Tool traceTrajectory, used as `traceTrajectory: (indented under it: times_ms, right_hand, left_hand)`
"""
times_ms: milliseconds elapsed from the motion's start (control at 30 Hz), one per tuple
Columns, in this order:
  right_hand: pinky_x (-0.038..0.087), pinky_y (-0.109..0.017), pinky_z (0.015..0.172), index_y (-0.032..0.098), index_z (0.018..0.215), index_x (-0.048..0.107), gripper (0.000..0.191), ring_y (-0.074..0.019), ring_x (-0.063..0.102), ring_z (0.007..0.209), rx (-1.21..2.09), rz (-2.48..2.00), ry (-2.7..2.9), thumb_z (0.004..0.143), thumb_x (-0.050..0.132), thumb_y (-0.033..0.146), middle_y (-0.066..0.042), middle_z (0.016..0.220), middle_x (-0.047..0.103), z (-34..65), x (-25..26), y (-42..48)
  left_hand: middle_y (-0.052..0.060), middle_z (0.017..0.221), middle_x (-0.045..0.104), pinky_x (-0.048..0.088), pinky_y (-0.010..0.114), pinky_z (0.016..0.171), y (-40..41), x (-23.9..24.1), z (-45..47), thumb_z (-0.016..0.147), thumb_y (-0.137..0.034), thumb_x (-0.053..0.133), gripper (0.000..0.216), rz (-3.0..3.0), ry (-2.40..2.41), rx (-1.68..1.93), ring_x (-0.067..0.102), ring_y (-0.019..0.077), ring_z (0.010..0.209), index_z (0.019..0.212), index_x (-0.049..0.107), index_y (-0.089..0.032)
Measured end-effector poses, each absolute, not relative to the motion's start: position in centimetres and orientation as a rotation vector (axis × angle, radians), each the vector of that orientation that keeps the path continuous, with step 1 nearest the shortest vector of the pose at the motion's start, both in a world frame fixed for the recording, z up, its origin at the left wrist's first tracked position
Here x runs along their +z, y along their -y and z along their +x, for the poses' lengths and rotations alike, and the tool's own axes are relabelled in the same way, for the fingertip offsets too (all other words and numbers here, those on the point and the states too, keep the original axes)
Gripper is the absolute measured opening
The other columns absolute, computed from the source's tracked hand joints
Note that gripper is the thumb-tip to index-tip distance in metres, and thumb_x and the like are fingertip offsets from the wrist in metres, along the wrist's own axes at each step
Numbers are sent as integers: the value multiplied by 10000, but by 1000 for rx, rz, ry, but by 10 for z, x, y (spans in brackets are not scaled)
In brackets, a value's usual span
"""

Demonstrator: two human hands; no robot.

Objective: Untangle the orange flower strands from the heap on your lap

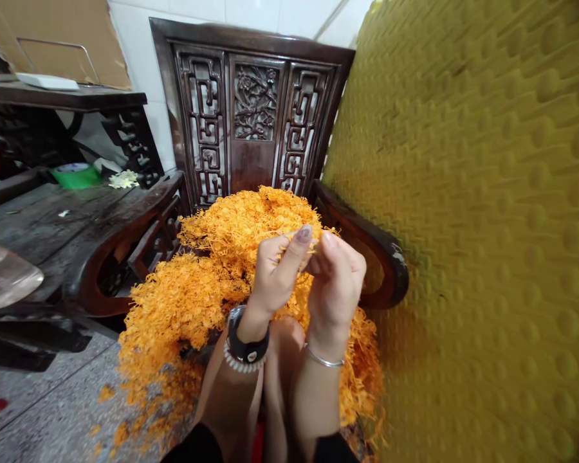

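Observation:
My left hand (277, 270) and my right hand (336, 280) are raised together at the middle of the view, fingers pinched closed on a small orange frilly piece (307, 249) held between them. The left wrist carries a black watch and a bead bracelet, the right a thin silver bangle. Behind and under the hands a big heap of the same orange frilly pieces (193, 302) covers the seat of a dark carved wooden chair (251, 109) and spills over its front edge to the floor.
A large yellow bumpy panel (482, 231) fills the right side, close to the right hand. A dark wooden table (53, 218) at left holds a green tape roll (74, 175) and a clear plastic thing (2, 276). Speckled grey floor (43, 411) lies at lower left.

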State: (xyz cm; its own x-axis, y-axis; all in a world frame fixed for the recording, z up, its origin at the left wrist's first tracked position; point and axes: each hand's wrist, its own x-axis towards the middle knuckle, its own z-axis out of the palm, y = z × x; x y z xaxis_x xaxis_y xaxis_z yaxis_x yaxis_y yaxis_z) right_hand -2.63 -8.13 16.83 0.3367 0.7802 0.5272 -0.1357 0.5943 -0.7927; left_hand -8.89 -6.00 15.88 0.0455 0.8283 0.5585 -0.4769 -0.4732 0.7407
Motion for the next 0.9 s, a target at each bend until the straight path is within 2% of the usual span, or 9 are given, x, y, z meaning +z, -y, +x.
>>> traceTrajectory:
  times_ms: [133,300,433,467,533,633,700,800,900]
  right_hand:
    - [132,-224,353,205,521,165,439,-55,83,397,702,-561,802,747,530,297,83,464,116,-41,172,79]
    - [123,-222,343,207,539,152,462,-56,51,382,831,-506,749,739,555,313,91,459,85,-32,176,83]
    - [279,-257,413,214,554,164,436,-67,31,369,925,-515,769,795,501,346,106,422,66,-13,178,88]
    - [320,-268,457,209,561,147,444,-68,27,373,933,-484,768,817,479,355,108,420,61,-10,179,89]
    - [363,-283,540,198,571,123,465,-74,53,386,957,-401,794,857,436,389,102,432,71,-10,182,92]
    - [358,-289,564,209,562,219,456,-100,185,431,1008,-363,900,872,348,518,72,486,176,-20,186,96]
    - [369,-292,574,220,585,319,423,-117,297,500,994,-414,952,863,336,538,44,552,262,-26,188,98]
    - [421,-311,694,223,649,420,260,-141,440,659,918,-456,988,843,428,397,7,666,389,-27,187,100]
    - [428,-368,844,227,701,469,185,-188,532,878,836,-469,1004,821,421,358,-30,828,535,-22,185,102]
  left_hand:
    - [-53,468,266,184,225,369,63,157,-72,803,-544,518,511,1072,-307,1593,240,65,411,500,315,-186]
    - [-66,464,246,223,216,344,71,162,-74,814,-534,498,481,1113,-290,1531,229,75,394,507,306,-216]
    - [-68,471,129,149,246,257,69,169,-99,898,-542,206,485,1166,-438,1576,119,113,366,493,220,-278]
    - [-67,473,107,118,244,246,67,170,-106,913,-517,175,483,1110,-409,1613,87,113,359,499,198,-270]
    - [-66,462,95,85,215,242,63,171,-116,931,-463,240,481,960,-228,1632,55,92,339,512,185,-233]
    - [-72,440,164,145,174,248,61,171,-118,921,-424,356,416,894,-5,1481,111,56,308,565,362,-208]
    - [-71,464,264,215,165,266,63,170,-113,914,-385,405,264,989,-26,1419,175,40,306,748,518,-213]
    - [-43,624,448,282,166,309,69,167,-106,899,-324,465,122,1198,-156,1481,288,20,344,962,540,-250]
    - [-34,666,456,269,181,334,72,164,-105,906,-328,452,133,1411,-259,1520,319,29,387,965,545,-253]
